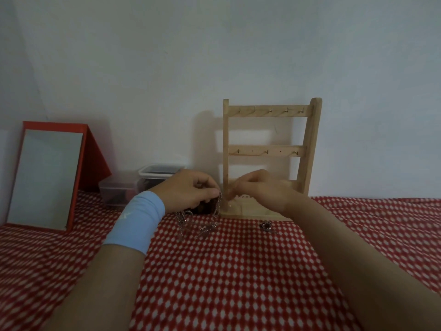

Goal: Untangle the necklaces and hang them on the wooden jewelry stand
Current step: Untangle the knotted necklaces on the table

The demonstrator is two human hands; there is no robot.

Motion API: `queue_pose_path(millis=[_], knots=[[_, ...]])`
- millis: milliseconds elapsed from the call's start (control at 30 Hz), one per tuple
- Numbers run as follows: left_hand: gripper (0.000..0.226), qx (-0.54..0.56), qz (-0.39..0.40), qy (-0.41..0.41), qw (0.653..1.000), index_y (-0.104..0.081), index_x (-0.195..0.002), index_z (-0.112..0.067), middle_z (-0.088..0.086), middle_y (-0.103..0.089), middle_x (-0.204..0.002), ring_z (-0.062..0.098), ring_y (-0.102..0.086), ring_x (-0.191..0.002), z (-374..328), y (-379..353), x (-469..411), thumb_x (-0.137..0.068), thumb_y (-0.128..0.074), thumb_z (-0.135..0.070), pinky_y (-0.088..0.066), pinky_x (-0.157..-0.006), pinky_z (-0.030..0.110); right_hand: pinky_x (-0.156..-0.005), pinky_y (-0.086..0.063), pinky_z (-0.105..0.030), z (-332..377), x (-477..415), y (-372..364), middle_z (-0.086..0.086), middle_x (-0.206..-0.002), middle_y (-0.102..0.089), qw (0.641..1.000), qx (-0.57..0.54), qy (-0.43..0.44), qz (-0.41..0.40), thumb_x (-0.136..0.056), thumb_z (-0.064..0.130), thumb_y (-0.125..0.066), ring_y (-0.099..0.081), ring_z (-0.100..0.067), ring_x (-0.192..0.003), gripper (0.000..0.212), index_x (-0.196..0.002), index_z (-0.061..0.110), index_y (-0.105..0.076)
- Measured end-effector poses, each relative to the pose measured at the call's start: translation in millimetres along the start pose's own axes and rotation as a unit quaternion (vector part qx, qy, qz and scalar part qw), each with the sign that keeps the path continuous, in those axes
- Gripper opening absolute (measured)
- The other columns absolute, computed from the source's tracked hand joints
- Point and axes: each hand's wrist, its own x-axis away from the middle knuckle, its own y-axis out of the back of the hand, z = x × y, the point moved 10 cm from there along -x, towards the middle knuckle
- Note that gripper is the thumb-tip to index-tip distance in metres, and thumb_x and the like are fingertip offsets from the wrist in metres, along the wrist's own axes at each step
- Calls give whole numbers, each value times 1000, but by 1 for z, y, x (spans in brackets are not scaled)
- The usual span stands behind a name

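Note:
A wooden jewelry stand [269,111] with two hook rails stands against the wall, its hooks bare. My left hand [188,191], with a blue band on its wrist, pinches a tangle of silver necklaces [200,223] that droops onto the red patterned cloth. My right hand [260,189] hovers in front of the stand's base with its fingertips curled together near a thin chain; whether it pinches the chain is unclear from blur. A small dark-stoned pendant [265,226] lies on the cloth just before the stand's base.
A red-framed mirror [45,175] leans at the left. Clear plastic boxes [143,180] sit against the wall behind my left hand, with a dark object partly hidden under it. The red checked cloth [226,271] covers the table.

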Motion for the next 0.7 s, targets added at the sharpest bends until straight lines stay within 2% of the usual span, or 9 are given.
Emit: queue_pose_path(millis=[67, 133, 200, 333, 400, 433, 500, 600, 700], knots=[[11, -21, 13, -12, 1000, -73, -93, -21, -7, -67, -71, 2, -53, -52, -3, -5, -1, -94, -62, -24, -47, -58, 18, -91, -50, -20, 2, -3, -4, 10, -97, -78, 1000, 1, 1, -19, -95, 30, -68, -69, -2, -97, 16, -92, 21, -81], [12, -44, 19, -18, 999, -73, -92, -21, -8, -69, -71, 4, -56, -54, -4, -7, -1, -95, -61, -24, -48, -62, 20, -78, -51, -11, 3, -4, -7, 11, -85, -78, 1000, 2, 2, -22, -91, 35, -73, -71, -1, -87, 12, -87, 26, -81], [14, -43, 15, -14, 999, -73, -91, -20, -8, -70, -72, 4, -58, -55, -2, -7, -2, -95, -61, -26, -50, -65, 22, -65, -47, -3, 1, -4, -7, 11, -74, -76, 1000, -7, -5, -18, -88, 33, -76, -70, 1, -77, 9, -82, 28, -80], [22, -18, 5, -10, 1000, -72, -89, -17, 5, -73, -79, 10, -62, -57, 2, -9, -5, -95, -59, -34, -52, -68, 30, -59, -44, 1, -5, -2, -6, 12, -70, -75, 999, -37, -18, 2, -88, 21, -78, -68, 5, -68, 4, -86, 19, -80], [23, -4, 3, -9, 1000, -71, -88, -17, 4, -73, -77, 13, -60, -56, 2, -9, -5, -96, -58, -34, -52, -66, 33, -59, -46, -3, -6, -2, -6, 9, -74, -76, 998, -58, -21, 2, -89, 18, -77, -68, 3, -67, 5, -89, 14, -80], [23, 3, 4, -11, 1000, -71, -87, -17, 0, -72, -73, 12, -57, -54, 2, -10, -4, -97, -57, -32, -50, -62, 29, -62, -48, -7, -6, -1, -6, 6, -78, -77, 997, -70, -25, 1, -89, 18, -76, -69, 0, -69, 6, -91, 13, -79], [23, 15, 9, -8, 1000, -70, -87, -17, -6, -68, -66, 8, -51, -49, 1, -12, -3, -99, -54, -29, -45, -54, 20, -75, -52, -18, -10, -1, -7, 0, -89, -79, 996, -77, -37, 7, -92, 22, -74, -72, -6, -79, 9, -94, 15, -78], [26, 42, 22, 3, 999, -70, -87, -13, -7, -63, -60, 6, -45, -44, 1, -15, -1, -100, -51, -25, -39, -46, 15, -95, -54, -37, -18, -4, -12, -8, -102, -78, 995, -85, -51, 24, -98, 26, -66, -74, -23, -95, 20, -104, 11, -76], [27, 52, 31, 7, 998, -70, -87, -11, -6, -63, -58, 5, -42, -41, 1, -16, -1, -101, -50, -24, -36, -44, 16, -94, -56, -43, -23, -4, -20, -17, -103, -74, 990, -124, -51, 49, -101, 26, -61, -68, -31, -93, 27, -108, 3, -73]])
